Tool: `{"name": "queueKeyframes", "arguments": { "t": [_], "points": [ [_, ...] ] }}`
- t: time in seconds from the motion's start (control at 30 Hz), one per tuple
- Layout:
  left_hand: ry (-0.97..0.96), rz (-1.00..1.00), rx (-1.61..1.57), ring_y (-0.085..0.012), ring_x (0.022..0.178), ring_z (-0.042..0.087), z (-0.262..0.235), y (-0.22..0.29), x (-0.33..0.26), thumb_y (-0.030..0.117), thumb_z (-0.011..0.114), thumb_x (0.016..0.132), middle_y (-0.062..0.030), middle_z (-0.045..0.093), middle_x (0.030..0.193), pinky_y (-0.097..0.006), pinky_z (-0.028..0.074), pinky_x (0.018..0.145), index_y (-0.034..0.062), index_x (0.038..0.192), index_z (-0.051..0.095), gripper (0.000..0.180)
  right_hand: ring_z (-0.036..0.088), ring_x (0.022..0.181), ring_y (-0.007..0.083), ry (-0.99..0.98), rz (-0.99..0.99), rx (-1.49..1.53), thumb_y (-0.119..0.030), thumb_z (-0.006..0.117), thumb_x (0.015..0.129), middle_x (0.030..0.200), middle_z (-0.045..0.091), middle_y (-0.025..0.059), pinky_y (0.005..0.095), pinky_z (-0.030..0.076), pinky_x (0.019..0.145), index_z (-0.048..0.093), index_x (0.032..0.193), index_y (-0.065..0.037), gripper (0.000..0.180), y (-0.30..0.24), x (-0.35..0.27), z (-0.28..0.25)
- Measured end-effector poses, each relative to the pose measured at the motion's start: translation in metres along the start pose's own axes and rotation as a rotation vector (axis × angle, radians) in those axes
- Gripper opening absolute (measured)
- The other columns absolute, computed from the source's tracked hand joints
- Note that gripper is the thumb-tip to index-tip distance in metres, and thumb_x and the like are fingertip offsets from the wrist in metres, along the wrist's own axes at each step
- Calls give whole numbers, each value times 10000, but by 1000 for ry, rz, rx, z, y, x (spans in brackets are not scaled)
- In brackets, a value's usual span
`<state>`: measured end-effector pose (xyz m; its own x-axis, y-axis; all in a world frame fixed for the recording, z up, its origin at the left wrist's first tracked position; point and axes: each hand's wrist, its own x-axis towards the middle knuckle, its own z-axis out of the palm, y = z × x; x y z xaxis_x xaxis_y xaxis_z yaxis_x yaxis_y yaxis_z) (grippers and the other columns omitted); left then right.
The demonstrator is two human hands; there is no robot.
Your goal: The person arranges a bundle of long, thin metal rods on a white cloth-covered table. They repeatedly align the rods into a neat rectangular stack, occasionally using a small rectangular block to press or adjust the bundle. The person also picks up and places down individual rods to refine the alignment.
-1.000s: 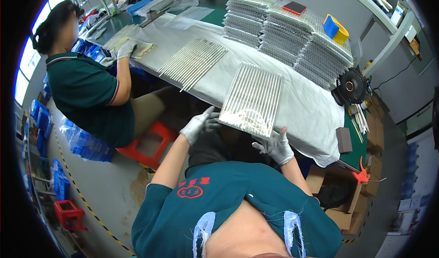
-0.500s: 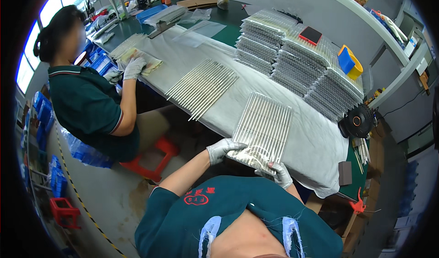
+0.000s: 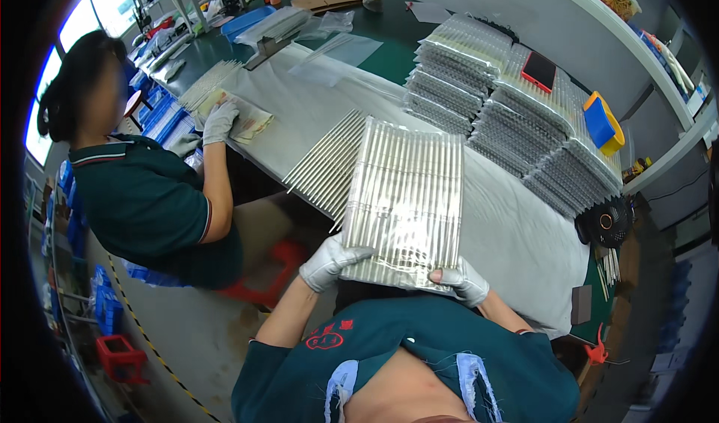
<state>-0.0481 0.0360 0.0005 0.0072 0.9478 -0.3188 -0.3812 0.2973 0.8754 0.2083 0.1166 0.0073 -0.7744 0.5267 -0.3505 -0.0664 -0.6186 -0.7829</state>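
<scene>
At far left a co-worker's gloved hand (image 3: 219, 121) rests on a packet. Left of centre, loose metal rods (image 3: 327, 164) lie unpacked on the white-covered table (image 3: 517, 236). At centre, the left hand (image 3: 329, 262) and right hand (image 3: 463, 281) grip a clear sleeve of rods (image 3: 408, 198), fingers closed on its lower edge. Upper right, many finished stacks (image 3: 517, 116) suggest work well advanced.

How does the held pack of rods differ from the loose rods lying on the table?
The pack is sealed in clear film; the loose rods lie bare. The pack is lifted, gripped at its near edge by the left hand and right hand; the loose rods rest fanned on the white sheet. Both are thin silver rods laid side by side.
</scene>
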Motion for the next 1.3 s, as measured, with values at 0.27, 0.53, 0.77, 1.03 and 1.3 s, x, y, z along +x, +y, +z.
{"name": "queueKeyframes", "arguments": {
  "t": [0.27,0.53,0.77,1.03,1.3],
  "points": [
    [15,100,-47,-191,943,670,-118,92,85,137,678,832,-135,666,1059,-293,542,845,-49,1185,568,414,636,1032,256,-245,-64,70,-216,670,825,1170,629,152,359,503,928,515,1251,54,528,-58,168,23],
    [117,-41,76,-165,931,630,-185,160,313,262,629,854,-60,667,1074,-327,505,817,88,1170,631,361,600,1080,322,-164,-156,352,-207,601,877,1257,531,218,358,543,906,401,1299,81,549,-117,355,-53],
    [150,-85,64,-190,825,668,-206,160,429,141,571,919,-69,681,990,-313,560,678,42,1123,623,232,472,1222,405,58,-179,1213,-172,442,944,1344,444,247,486,426,1043,360,1319,58,448,-123,430,-66],
    [315,62,169,-230,787,657,-199,146,450,135,700,834,-127,684,933,-335,528,710,-52,1048,652,289,402,1296,394,341,-270,1419,-206,340,1005,1432,352,231,466,405,1072,288,1375,70,465,-120,459,-70],
    [452,214,819,-297,940,642,-207,149,465,296,668,826,-153,683,1046,-379,489,826,24,1106,664,391,475,1235,377,372,-302,1380,-213,348,1006,1367,447,215,481,416,1053,372,1325,53,417,-122,461,-66]
  ]
}}
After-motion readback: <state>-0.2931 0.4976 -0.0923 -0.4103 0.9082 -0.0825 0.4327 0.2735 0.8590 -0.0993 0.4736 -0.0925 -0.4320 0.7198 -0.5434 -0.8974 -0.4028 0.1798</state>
